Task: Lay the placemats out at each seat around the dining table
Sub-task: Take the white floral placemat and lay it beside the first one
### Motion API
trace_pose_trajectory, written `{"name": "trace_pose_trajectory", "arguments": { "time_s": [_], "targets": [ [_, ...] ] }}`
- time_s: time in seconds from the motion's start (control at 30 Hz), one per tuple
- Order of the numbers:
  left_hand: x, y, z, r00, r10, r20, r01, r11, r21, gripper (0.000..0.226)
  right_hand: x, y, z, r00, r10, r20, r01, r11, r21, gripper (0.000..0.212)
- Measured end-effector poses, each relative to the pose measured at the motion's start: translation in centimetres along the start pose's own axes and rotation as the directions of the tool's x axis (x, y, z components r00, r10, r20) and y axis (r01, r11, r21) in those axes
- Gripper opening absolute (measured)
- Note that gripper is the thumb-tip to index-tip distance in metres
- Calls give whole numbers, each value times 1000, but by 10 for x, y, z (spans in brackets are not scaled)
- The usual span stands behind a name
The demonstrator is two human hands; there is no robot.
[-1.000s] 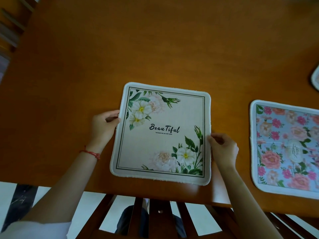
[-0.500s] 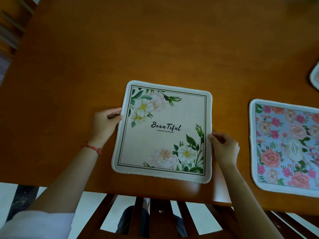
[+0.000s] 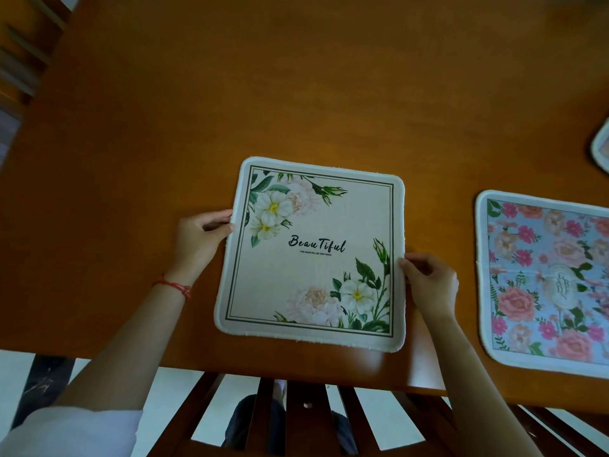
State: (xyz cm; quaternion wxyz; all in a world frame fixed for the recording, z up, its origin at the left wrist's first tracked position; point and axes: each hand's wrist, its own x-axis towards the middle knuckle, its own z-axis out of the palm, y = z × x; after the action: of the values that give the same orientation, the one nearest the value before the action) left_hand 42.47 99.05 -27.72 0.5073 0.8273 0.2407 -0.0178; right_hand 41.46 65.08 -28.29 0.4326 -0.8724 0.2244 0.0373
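A cream placemat [image 3: 313, 225] printed with white flowers and the word "Beautiful" lies flat on the wooden dining table [image 3: 296, 94], close to the near edge. My left hand [image 3: 197, 239] pinches its left edge between thumb and fingers. My right hand [image 3: 428, 282] grips its right edge lower down. To the right lies a blue placemat with pink flowers [image 3: 543, 282], flat on the table and cut off by the frame. A corner of a third placemat [image 3: 601, 150] shows at the far right.
A dark wooden slatted chair back [image 3: 296, 410] stands directly below the table's near edge, in front of me. Another chair's slats [image 3: 19, 61] show at the upper left. White floor is visible under the table edge.
The cream placemat has slid slightly away from the near edge and up the table, with both hands still on its sides.
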Motion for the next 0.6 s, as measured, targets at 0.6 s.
{"name": "trace_pose_trajectory", "arguments": {
  "time_s": [0.6],
  "targets": [
    [-1,-1,2,1000,16,-1,-16,1000,-26,34,2,3,-1,999,23,-31,-23,1000,0,13]
  ]
}}
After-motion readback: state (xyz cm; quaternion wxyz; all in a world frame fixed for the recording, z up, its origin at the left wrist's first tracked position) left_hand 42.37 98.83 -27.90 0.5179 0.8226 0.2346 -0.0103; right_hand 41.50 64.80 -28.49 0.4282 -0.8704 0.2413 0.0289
